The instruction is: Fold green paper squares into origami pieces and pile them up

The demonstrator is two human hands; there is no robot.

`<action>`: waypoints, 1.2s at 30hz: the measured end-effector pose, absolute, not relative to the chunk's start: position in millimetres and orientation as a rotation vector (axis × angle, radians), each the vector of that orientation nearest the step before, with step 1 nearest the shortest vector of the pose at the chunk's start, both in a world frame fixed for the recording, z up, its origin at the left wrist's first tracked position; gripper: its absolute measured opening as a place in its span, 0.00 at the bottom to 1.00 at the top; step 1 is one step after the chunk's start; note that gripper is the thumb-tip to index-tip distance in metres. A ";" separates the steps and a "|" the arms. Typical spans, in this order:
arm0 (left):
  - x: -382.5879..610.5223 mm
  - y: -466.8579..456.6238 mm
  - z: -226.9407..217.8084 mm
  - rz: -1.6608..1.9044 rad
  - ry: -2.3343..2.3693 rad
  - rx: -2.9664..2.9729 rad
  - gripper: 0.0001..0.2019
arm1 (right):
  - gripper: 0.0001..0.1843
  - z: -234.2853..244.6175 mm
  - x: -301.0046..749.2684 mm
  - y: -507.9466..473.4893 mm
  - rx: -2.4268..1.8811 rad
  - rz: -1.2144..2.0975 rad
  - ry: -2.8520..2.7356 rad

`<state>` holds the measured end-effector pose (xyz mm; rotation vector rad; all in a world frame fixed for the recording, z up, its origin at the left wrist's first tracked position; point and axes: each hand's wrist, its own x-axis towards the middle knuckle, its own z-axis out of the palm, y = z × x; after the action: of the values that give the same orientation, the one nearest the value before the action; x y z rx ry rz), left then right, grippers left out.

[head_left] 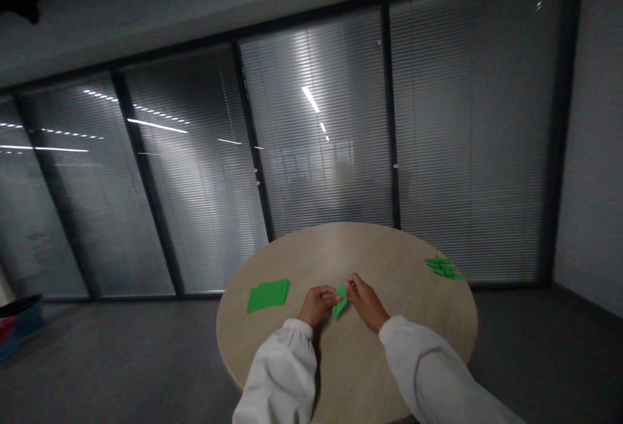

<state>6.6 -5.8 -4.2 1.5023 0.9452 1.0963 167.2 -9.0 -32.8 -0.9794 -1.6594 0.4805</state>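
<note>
Between my two hands, near the middle of the round table, is a small piece of folded green paper point(340, 304), narrow and pointed at its lower end. My left hand point(317, 304) grips its left side with the fingers closed. At the upper right edge, my right hand point(366, 300) pinches the paper between thumb and fingertips. The fingers cover part of the folds. A stack of flat green paper sheets point(268, 295) lies to the left of my left hand. Several folded green paper pieces point(442, 267) lie in a small heap near the table's right edge.
The round wooden table point(355, 372) stands before a glass partition with blinds point(321, 132). A grey wall point(591, 151) rises at the right. On the dark floor point(146, 359) at far left is a blue bin point(30, 317) with something red beside it.
</note>
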 end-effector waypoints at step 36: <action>6.0 -5.3 -7.8 1.041 1.037 1.545 0.25 | 0.14 -40.0 167.9 -4.4 -0.935 0.683 -1.734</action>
<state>6.0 -5.3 -7.8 1.5452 1.0374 1.0405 167.9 -4.4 -40.0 -0.9353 -1.7342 0.6827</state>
